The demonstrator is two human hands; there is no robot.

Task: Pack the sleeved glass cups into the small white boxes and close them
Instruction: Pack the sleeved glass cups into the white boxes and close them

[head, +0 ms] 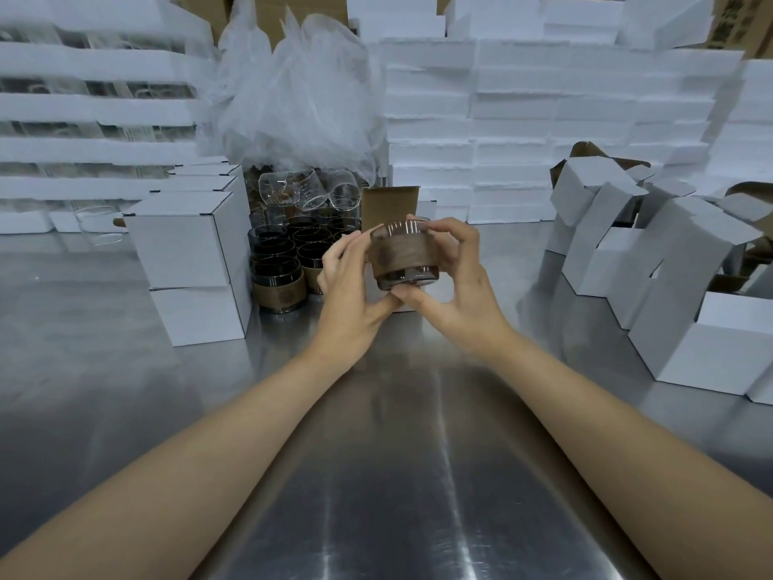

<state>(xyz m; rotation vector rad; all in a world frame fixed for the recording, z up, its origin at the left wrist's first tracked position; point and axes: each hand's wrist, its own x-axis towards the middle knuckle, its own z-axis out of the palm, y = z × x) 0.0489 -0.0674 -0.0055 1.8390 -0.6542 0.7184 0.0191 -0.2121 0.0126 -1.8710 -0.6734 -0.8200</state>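
Observation:
I hold a dark glass cup with a brown sleeve (402, 255) above the steel table, between both hands. My left hand (349, 301) grips its left side, thumb under the base. My right hand (456, 286) curls round its right side, fingers over the rim. Behind the cup stands an open box with a brown inner flap raised (390, 205). A cluster of sleeved cups (288, 261) stands on the table to the left of my hands. Closed white boxes (188, 253) are stacked further left. Open, unfilled white boxes (652, 261) are piled at the right.
The steel table (376, 475) stretches toward me. Clear unsleeved glasses (309, 188) lie on top of the cup cluster, under crumpled plastic wrap (301, 98). White foam trays (543, 131) are stacked along the back and at the left.

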